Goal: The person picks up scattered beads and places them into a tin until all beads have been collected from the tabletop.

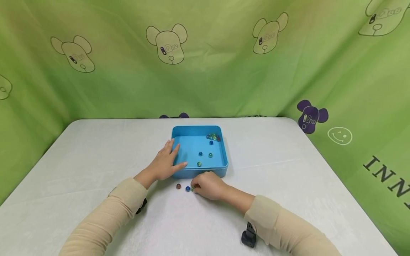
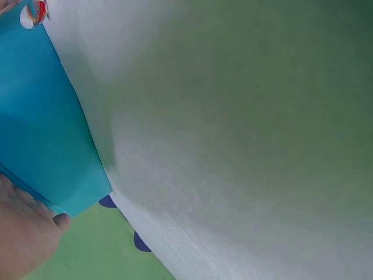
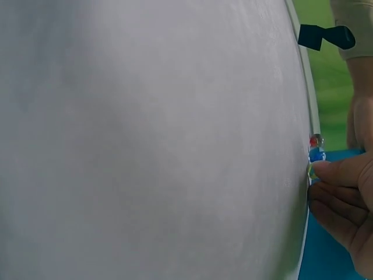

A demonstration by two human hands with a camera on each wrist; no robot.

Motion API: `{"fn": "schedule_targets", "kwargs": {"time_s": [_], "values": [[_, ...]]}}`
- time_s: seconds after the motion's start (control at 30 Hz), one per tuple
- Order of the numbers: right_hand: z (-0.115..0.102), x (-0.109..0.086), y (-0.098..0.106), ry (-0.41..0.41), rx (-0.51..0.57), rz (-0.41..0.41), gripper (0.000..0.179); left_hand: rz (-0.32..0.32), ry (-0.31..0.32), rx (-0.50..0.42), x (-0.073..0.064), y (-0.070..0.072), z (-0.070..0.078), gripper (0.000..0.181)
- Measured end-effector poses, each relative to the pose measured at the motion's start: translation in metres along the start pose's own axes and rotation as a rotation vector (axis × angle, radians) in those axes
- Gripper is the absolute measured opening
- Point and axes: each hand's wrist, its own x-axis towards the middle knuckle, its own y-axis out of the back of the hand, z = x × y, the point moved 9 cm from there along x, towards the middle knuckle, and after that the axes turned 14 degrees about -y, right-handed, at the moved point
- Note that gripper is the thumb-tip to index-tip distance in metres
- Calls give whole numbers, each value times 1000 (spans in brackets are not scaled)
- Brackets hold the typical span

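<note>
A square blue box (image 1: 200,173) stands on the table with several glass marbles inside, most of them clustered in its far right corner (image 1: 213,137). My left hand (image 1: 163,161) rests on the box's left side, fingers spread and thumb over the front rim. Before the box's front wall, my right hand (image 1: 209,185) pinches a green marble (image 3: 313,171) low at the tabletop, thumb on it and fingers curled beside it. A dark blue marble (image 1: 187,189) lies just left of that one, and a reddish-brown marble (image 1: 178,186) sits further left.
Inside the box, loose marbles lie apart from the cluster, among them a blue one (image 1: 200,154) and a green one (image 1: 199,164). A white cloth (image 1: 269,163) covers the table. Green printed curtains (image 1: 217,81) hang behind and along the sides.
</note>
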Motion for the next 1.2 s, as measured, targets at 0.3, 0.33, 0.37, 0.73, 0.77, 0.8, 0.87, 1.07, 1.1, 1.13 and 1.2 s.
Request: {"fn": "schedule_targets", "kwargs": {"time_s": [0.3,0.33,0.37,0.73,0.77,0.8,0.87,1.07,1.1,1.13,1.2], "values": [[4,-2,1,5,49,-39,10,-7,-1,4,0,-1,1,78],[5,-3,1,8,63,-49,10,-7,0,5,0,-2,1,78],[6,-3,1,11,73,-59,10,-9,2,5,0,-2,1,78],[2,-13,15,35,171,-83,12,-11,8,9,-1,-2,0,78],[2,-13,18,35,176,-80,12,-11,8,7,-1,-2,0,78],[2,-13,21,34,180,-76,12,-11,8,6,-1,-1,0,78],[3,-13,26,27,197,-71,12,-12,12,2,-1,-1,0,78],[8,-10,43,17,271,-49,14,-22,19,0,-1,0,0,79],[9,-10,45,21,279,-42,14,-22,19,-1,-1,0,0,79],[10,-10,48,22,287,-35,14,-23,18,0,-1,0,0,79],[14,-9,53,13,304,-18,14,-26,16,0,0,0,0,79]]}}
